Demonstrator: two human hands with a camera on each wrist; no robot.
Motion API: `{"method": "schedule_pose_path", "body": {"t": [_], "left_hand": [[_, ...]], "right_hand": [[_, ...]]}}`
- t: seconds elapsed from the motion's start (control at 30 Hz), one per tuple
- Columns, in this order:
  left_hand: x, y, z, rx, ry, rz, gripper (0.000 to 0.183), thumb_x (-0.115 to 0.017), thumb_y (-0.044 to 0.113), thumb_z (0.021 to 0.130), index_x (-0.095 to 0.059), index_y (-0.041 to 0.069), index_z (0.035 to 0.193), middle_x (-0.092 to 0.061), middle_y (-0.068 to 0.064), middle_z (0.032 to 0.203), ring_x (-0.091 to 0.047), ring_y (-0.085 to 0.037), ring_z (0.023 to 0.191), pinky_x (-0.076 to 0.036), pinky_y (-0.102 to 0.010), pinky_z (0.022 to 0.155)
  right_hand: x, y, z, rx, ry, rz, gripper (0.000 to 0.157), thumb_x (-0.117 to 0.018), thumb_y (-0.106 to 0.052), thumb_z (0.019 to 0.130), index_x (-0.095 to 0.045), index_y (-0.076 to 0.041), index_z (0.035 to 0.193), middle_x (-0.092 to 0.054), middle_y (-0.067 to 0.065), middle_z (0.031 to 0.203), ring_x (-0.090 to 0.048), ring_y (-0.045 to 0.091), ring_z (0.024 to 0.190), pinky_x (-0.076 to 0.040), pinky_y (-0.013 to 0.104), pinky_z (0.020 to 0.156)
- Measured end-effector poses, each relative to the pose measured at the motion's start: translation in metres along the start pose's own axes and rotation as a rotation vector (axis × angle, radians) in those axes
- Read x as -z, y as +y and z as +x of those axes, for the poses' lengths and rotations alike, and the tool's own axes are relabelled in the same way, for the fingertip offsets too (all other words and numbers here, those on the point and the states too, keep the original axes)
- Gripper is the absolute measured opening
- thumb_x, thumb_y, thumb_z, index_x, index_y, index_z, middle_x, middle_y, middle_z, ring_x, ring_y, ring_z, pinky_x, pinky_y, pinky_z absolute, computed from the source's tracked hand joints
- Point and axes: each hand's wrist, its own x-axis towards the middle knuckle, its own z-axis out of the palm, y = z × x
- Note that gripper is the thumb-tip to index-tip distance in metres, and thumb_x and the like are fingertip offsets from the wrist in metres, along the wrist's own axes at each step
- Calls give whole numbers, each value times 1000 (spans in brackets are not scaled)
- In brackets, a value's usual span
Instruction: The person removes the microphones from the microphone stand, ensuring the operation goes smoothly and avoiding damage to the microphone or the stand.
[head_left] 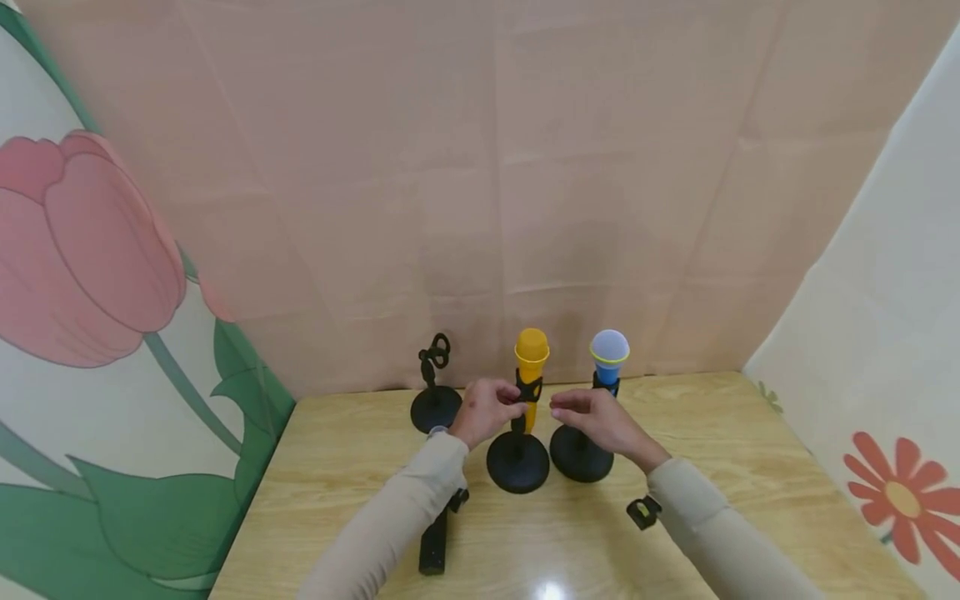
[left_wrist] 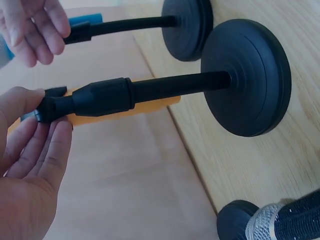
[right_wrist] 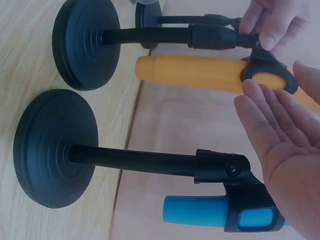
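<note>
A yellow microphone point(head_left: 532, 346) sits upright in the clip of a black desk microphone stand point(head_left: 517, 463). My left hand point(head_left: 487, 410) holds this stand at its clip joint, thumb on one side and fingers on the other in the left wrist view. My right hand point(head_left: 596, 417) is on the other side, its fingers extended, fingertips right by the clip in the right wrist view. Just behind the right hand, a blue microphone point(head_left: 609, 348) with a pale head stands in a second black stand point(head_left: 581, 457), partly hidden by that hand.
A third black stand point(head_left: 436, 408) with a bare ring clip is at the back left. A black microphone point(head_left: 432, 546) with a silver mesh head point(left_wrist: 262, 222) lies under the left forearm. Beige cloth point(head_left: 480, 208) hangs behind the wooden table point(head_left: 315, 500).
</note>
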Motion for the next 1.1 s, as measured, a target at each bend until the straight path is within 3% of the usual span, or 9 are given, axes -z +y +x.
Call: {"method": "schedule_pose_path", "body": {"t": [0.27,0.47,0.8,1.1], "left_hand": [[8,-6,-1,-47,-22,-6,20,-80,8,85,-78,1,104,-75,-8,100,-71,-14,84,-58,-25,75],[12,-9,-3,-69,-27,13,18,-79,5,86,-78,1,104,-75,-8,99,-72,-14,86,-57,-23,76],[22,-12,-5,-26,-93,24,15,-75,6,90,-77,4,104,-75,-5,101,-69,-13,90,-57,-26,80],[28,-17,-7,29,-129,-34,14,-73,6,91,-78,6,105,-74,-3,104,-68,-13,90,-57,-30,81]], "right_hand": [[4,-5,6,-5,11,6,41,-65,-26,99,-65,5,125,-68,20,121,-65,36,111,-53,49,93],[4,-9,11,-2,44,38,36,-66,-21,99,-66,4,123,-68,20,121,-65,35,111,-53,49,92],[0,-15,18,20,60,61,35,-71,-20,95,-68,1,123,-69,17,120,-67,33,108,-55,47,90],[-6,-22,23,72,55,130,47,-76,-29,90,-66,-3,127,-68,14,122,-64,36,113,-52,50,94]]}}
